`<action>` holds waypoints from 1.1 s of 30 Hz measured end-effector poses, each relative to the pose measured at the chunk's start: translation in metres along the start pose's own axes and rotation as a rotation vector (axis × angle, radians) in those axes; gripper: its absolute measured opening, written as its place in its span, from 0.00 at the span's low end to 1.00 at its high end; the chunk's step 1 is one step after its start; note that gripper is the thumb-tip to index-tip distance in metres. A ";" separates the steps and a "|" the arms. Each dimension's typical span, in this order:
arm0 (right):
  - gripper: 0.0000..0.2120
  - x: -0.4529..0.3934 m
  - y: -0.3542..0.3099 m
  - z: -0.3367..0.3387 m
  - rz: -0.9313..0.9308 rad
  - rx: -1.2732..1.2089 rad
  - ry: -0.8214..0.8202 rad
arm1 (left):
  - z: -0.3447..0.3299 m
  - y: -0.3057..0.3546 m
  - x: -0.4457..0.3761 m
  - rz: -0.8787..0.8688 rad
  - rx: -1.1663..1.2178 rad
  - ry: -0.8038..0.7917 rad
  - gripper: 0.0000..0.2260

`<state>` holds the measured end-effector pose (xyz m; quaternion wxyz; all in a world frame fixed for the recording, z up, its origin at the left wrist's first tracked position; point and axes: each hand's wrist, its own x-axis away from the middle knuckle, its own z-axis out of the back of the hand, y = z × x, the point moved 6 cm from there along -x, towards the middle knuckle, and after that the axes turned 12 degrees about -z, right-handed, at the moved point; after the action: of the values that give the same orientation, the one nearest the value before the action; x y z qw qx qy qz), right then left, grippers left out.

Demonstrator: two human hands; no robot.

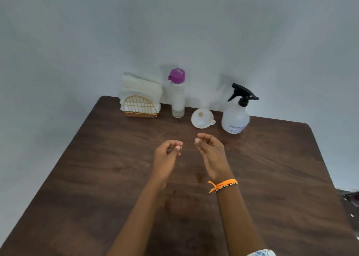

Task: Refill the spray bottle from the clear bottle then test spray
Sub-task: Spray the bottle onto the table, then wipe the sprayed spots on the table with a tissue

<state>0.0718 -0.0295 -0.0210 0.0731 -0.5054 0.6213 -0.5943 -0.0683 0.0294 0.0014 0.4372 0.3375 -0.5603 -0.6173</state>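
Along the wall, a napkin holder (140,105) stood left of the clear bottle (177,98); right of it sat a funnel (202,118), then the spray bottle (236,115). Nearer than that bottle, the left hand (168,154) and right hand (210,151) hovered, fingers loosely curled, holding nothing.

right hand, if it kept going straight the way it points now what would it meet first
Probably the funnel. The right hand hovers over the table, holding nothing, pointing forward toward the wall, and the funnel lies just ahead of its fingertips. Its height above the table is unclear, so it might pass over.
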 end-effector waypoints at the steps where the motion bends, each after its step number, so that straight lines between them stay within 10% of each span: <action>1: 0.08 0.000 0.003 -0.013 -0.008 0.012 -0.025 | 0.011 -0.001 0.000 0.003 0.010 0.026 0.08; 12: 0.07 -0.048 -0.001 -0.148 0.050 0.301 -0.078 | 0.117 -0.010 -0.057 0.018 0.037 0.152 0.08; 23: 0.08 -0.123 -0.046 -0.194 0.536 0.861 0.312 | 0.139 -0.026 -0.129 0.032 0.009 0.056 0.09; 33: 0.12 -0.152 -0.052 -0.199 0.584 0.991 0.407 | 0.128 -0.034 -0.150 0.049 0.019 -0.003 0.07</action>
<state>0.0351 0.2227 -0.0004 0.3393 -0.0961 0.3852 -0.8528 -0.1316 0.2175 -0.0243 0.4484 0.3269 -0.5747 -0.6015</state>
